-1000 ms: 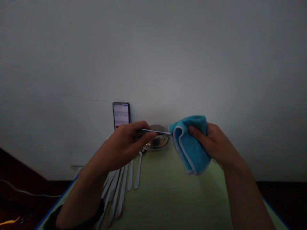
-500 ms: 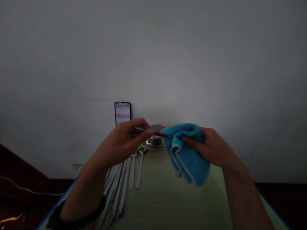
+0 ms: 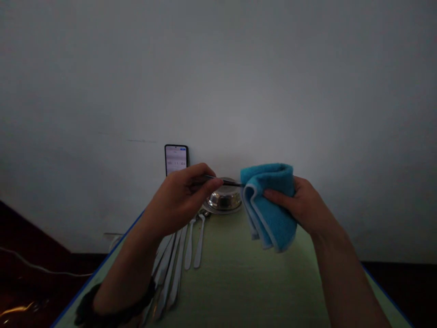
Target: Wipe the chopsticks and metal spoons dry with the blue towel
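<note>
My left hand [image 3: 182,196] pinches the handle of a thin metal utensil [image 3: 227,181] held level above the table. The utensil's far end goes into a folded blue cloth [image 3: 269,205], so its head is hidden. My right hand [image 3: 303,205] is wrapped round that cloth, thumb on the front, squeezing it over the utensil. Both hands hover over the far end of a pale green table [image 3: 232,273].
Several metal utensils [image 3: 177,259] lie side by side on the table's left part. An upturned shiny metal bowl [image 3: 223,200] sits at the far edge. A phone [image 3: 176,159] with a lit screen leans against the white wall. The table has a blue rim.
The cloth and right hand slid left along the utensil, then back right and a little up. The left hand kept its grip on the handle.
</note>
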`<state>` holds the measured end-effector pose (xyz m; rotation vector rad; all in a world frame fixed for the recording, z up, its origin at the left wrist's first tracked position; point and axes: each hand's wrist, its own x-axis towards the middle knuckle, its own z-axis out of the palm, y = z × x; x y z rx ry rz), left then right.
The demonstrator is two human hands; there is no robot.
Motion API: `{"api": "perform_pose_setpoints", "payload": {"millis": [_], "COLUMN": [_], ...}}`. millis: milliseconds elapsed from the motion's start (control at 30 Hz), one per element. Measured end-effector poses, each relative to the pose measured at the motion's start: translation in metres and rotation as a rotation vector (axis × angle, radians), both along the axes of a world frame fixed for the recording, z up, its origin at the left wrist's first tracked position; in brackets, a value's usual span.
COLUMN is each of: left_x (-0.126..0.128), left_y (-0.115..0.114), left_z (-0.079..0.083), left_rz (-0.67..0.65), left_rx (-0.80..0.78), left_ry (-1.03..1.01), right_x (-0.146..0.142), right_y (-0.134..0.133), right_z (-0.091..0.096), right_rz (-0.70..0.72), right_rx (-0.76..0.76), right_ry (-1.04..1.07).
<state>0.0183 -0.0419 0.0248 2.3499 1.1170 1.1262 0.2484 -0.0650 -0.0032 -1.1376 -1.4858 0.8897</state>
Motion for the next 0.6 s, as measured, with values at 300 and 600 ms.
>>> {"api": "perform_pose_setpoints", "payload": {"millis": [300, 600], "left_x": [0.007, 0.001], "left_y": [-0.002, -0.001], "left_z": [-0.002, 0.000], "left_rz": [0.020, -0.020], "left_rx": [0.006, -0.038], "left_ry": [0.032, 0.074], "right_x": [-0.003, -0.004], "right_y": [0.004, 0.001], "right_z": [-0.004, 0.004], "right_rz": [-0.243, -0.208], "right_rx": [0.112, 0.154], "right_ry": [0.065, -0.177]}}
